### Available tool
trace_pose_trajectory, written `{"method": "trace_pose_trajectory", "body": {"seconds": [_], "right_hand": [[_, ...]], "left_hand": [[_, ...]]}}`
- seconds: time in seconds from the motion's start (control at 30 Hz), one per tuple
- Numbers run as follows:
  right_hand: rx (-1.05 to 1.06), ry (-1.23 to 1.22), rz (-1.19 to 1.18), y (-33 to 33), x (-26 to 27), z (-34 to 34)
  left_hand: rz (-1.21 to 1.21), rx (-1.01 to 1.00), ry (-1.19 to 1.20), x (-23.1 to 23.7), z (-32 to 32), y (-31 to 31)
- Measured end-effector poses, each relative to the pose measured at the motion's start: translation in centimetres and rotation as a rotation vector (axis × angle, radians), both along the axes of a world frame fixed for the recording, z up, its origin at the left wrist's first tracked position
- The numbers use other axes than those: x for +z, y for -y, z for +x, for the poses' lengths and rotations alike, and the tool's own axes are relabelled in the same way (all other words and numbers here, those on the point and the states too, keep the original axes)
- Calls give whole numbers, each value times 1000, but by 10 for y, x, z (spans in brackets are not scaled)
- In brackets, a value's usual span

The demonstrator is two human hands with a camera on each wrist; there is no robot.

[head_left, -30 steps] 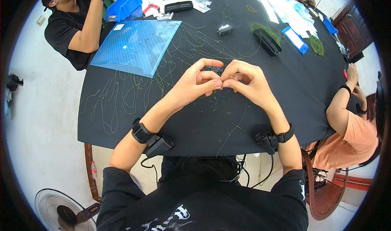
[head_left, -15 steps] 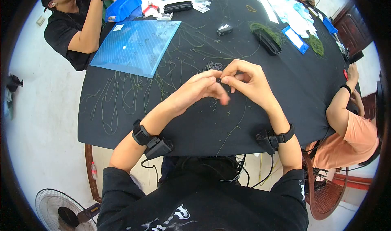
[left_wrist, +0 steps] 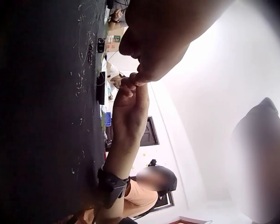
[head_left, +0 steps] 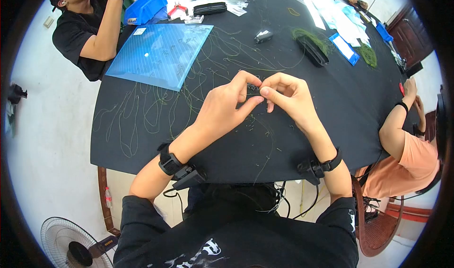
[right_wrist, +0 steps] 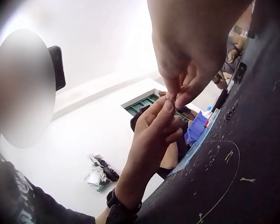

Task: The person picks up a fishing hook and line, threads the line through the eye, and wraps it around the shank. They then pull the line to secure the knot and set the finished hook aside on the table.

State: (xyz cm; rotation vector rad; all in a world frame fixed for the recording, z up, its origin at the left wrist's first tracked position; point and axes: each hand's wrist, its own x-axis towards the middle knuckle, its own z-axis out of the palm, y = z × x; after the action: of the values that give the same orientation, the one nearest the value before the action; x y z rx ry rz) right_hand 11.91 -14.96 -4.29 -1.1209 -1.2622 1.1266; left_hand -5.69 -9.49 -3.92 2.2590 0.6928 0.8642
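Fingertips of both hands meet above the black table. My left hand has its thumb and forefinger curved towards the right fingertips. The right hand pinches with thumb and forefinger. What they grip looks like a thin line, mostly hidden and too small to make out. Seen from the left wrist, the left hand is dark above the right hand. In the right wrist view, the right hand touches the left hand at the fingertips. Behind the hands lies a small dark pile.
A blue board with looped green lines lies left. Beyond are a blue bin, black cases, a small black object and a black holder of green line. Scraps dot the table. Other people sit left and right.
The left hand's fingers swung down and away from the right fingertips, then came back up to them. The right hand has barely moved. A loose line on the table has shifted left.
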Motion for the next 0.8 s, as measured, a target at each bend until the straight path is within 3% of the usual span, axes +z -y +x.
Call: {"method": "trace_pose_trajectory", "body": {"seconds": [0.17, 0.47, 0.67, 0.8], "right_hand": [[-12, -1, -38, 2, 1, -3], [-33, 52, 2, 2, -1, -1], [-36, -9, 80, 3, 3, -5], [-76, 104, 192, 5, 3, -7]], "left_hand": [[135, 58, -67, 1, -3, 1], [227, 75, 141, -11, 2, -3], [40, 82, 131, -2, -2, 1], [30, 84, 174, 0, -3, 0]]}}
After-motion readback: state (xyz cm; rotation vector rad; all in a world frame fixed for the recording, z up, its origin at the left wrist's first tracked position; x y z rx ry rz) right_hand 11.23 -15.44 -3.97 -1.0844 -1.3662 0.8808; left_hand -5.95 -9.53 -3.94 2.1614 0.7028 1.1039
